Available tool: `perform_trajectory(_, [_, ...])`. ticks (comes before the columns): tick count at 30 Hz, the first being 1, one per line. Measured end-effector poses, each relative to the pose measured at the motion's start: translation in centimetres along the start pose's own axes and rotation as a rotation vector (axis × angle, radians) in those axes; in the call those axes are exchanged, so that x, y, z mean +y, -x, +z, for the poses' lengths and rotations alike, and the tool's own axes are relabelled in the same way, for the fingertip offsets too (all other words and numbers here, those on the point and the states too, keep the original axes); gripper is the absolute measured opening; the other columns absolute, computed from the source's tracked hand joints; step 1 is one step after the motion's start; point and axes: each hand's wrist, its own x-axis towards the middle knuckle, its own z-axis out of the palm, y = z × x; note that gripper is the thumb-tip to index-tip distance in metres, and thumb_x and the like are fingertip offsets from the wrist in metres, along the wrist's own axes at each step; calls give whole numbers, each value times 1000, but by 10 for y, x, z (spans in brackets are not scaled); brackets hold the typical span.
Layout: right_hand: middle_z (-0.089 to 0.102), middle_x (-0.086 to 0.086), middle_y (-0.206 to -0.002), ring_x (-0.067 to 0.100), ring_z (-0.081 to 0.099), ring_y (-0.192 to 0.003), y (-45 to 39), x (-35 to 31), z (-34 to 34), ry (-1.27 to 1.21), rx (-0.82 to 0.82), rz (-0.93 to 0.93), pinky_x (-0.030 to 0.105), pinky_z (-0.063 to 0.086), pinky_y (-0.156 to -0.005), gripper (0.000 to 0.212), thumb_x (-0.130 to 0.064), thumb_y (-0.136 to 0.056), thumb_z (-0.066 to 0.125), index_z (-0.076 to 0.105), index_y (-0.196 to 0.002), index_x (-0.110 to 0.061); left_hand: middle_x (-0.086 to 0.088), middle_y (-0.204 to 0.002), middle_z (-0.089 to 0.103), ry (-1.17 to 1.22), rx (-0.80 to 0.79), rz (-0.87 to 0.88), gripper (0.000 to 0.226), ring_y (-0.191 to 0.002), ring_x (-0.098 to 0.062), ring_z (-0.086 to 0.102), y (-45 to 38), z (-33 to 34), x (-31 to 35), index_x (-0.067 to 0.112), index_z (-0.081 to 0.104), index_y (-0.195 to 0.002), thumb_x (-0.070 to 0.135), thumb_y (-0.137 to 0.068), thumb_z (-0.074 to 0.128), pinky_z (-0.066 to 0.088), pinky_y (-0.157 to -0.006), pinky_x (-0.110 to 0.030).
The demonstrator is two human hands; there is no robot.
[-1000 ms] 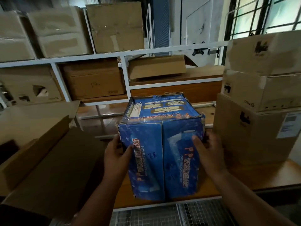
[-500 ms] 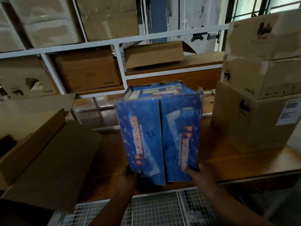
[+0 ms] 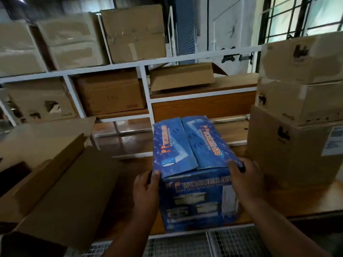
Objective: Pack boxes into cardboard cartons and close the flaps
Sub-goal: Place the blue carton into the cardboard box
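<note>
One "WONDER 555" blue carton point(image 3: 193, 164)

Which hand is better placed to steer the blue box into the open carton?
Probably left: the left hand grips the blue box on the side facing the open carton; the right hand holds the far side.

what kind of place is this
Most likely a storeroom or small warehouse packing area: white metal shelving loaded with brown cardboard cartons, more cartons stacked at right, and a blue printed adhesive-tape box on a wooden bench.
</note>
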Motion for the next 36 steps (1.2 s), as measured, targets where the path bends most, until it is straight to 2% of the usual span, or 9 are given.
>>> perform_trajectory(3, [66,7,-116,27,65,-102,-8,-7,-5,124,-56,-14,43,56,-84,36,-50,-103,61,73,-120,-21,5,-123,69,16,5,-64,20,-114,-16,69,-1,-1,-2,37,74,-115,50,-101,70,61,-95,-48])
perform_trajectory(5, [66,8,-121,28,64,-109,-9,-19,-6,315,-128,-63,46,56,-93,45,-61,-102,55,68,-126,-25,5,-127,68,36,-12,-102,33,-114,-15,70,0,-1,-3,33,70,-124,55,-100,67,61,-86,-35])
perform_trajectory(10, [68,7,-120,27,62,-102,-14,-92,26,614,-166,-343,42,53,-83,78,-89,-88,46,65,-125,-23,9,-118,76,153,-84,-180,12,-105,-12,76,3,2,0,42,70,-114,46,-108,61,59,-86,-40])
perform_trajectory(14, [52,16,-161,43,52,-143,-18,-148,98,762,-549,-202,60,47,-111,130,-109,-68,41,39,-164,-21,5,-111,80,238,-77,-217,27,-101,-14,78,9,4,5,28,69,-114,44,-114,47,59,-77,-33])
perform_trajectory(18, [25,25,-176,59,29,-155,-28,-175,160,873,-647,-18,78,30,-119,157,-111,-54,53,9,-175,-22,7,-115,82,294,-61,-291,48,-102,-12,78,7,-3,8,26,75,-124,51,-116,35,57,-82,-35])
perform_trajectory(24, [9,33,-176,64,18,-157,-47,-170,199,907,-624,119,77,26,-124,166,-101,-54,73,-4,-175,-17,10,-124,81,257,-177,-333,70,-115,-10,75,7,-9,10,30,77,-130,74,-99,32,55,-100,-43])
perform_trajectory(28, [28,25,-173,58,30,-154,-56,-161,203,967,-652,69,73,31,-122,151,-98,-56,70,20,-172,-17,12,-127,79,238,-280,-327,72,-118,-5,72,12,-13,16,31,77,-131,73,-98,28,52,-101,-37])
perform_trajectory(32, [44,15,-166,41,48,-143,-53,-143,188,757,-910,-71,60,39,-119,133,-91,-54,77,36,-164,-28,5,-122,79,114,-282,5,49,-117,-9,72,17,-20,22,23,79,-122,49,-115,40,55,-98,-33])
perform_trajectory(36, [21,1,-181,31,29,-161,-61,-128,147,809,-1199,-368,50,28,-128,124,-85,-68,80,22,-170,-45,10,-117,65,-474,-319,583,21,-114,-9,62,-4,-25,33,27,73,-119,39,-110,58,52,-95,-35])
